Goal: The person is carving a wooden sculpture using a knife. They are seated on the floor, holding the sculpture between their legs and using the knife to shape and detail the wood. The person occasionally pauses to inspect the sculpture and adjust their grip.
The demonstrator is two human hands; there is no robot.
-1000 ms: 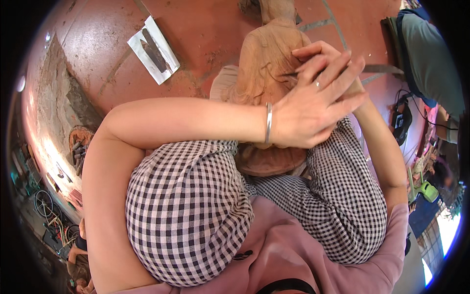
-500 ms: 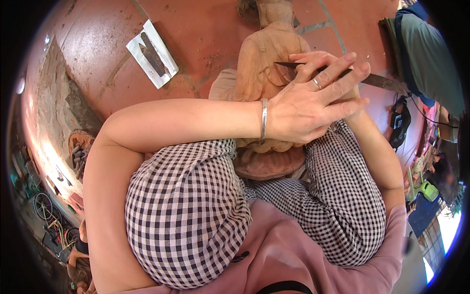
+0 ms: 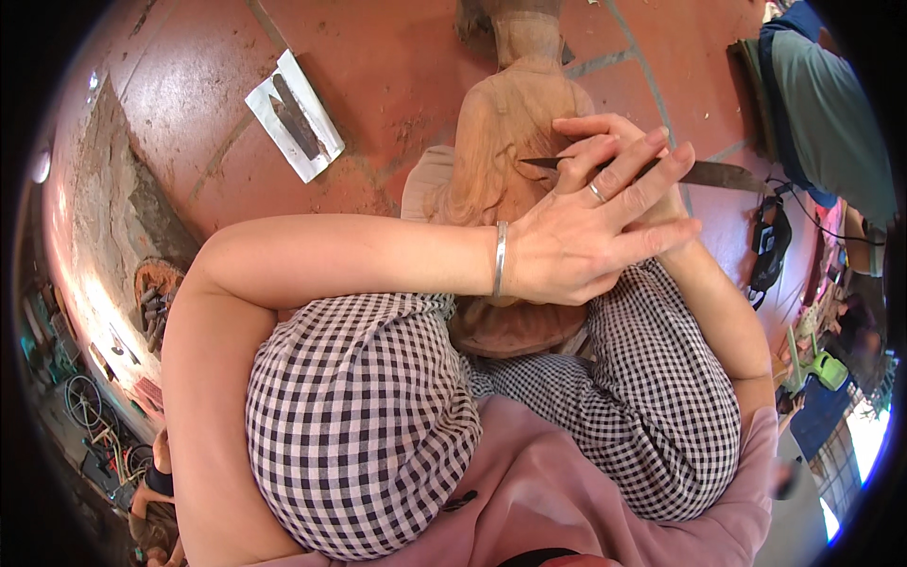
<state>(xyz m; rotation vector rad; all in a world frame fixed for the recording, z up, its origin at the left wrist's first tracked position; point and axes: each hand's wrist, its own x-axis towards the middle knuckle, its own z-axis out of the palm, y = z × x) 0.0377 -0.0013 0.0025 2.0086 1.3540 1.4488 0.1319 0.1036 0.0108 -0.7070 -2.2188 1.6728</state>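
A carved reddish-brown wooden figure (image 3: 515,104) stands between my knees, its round base (image 3: 515,329) at the near end. Across its back lies a dark, flat, pointed tool (image 3: 727,176), tip to the left against the carved folds. My left hand (image 3: 557,244), with ring and bracelet, crosses over from the left. Its bent index finger presses on the tool near the tip, while its other fingers stretch out; the thumb is hidden. Beneath it, my right hand (image 3: 673,206) grips the middle of the tool, mostly covered by the left.
On the red tiled floor (image 3: 378,57), a white sheet (image 3: 333,142) carries two dark blades (image 3: 298,118). At the right sit another person's clothed leg (image 3: 822,113) and a black strapped item (image 3: 770,250). A bowl of tools (image 3: 156,293) is at the left, my checked trouser legs (image 3: 359,425) in front.
Both hands and the tool have moved nearer to me along the figure's back. The tool now lies more level across it. The whole view has shifted slightly.
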